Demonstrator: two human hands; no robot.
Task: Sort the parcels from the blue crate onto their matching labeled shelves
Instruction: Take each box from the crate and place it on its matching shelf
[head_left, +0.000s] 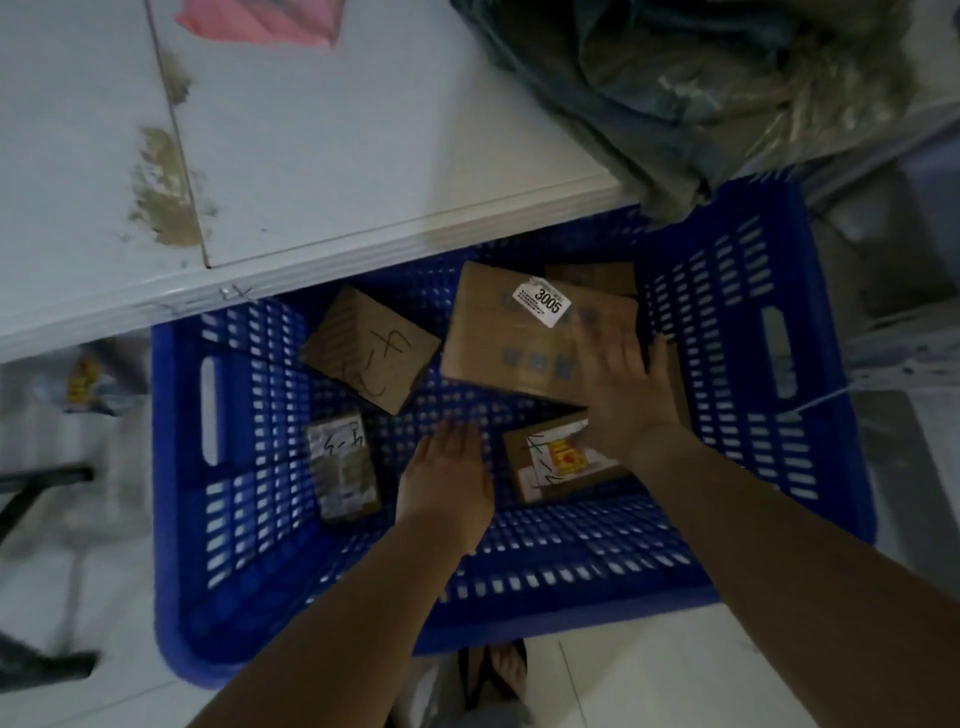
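A white flat-topped bench (322, 156) fills the far left, smeared with brown patches (161, 192). A pink flat sheet (265, 18) lies at its far edge. Dark crumpled plastic wrapping (691, 88) is heaped at far right. Below the bench, left, sits a blurred yellow-printed packet (85, 382), possibly a bag. Near, a black sandal (493, 675) rests on pale floor tiles (649, 675).

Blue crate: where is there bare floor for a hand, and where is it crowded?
Bare floor lies between the marked box, taped parcel and left hand, and beside the crate's left wall. Crowded at right: boxes overlap beneath the right hand.
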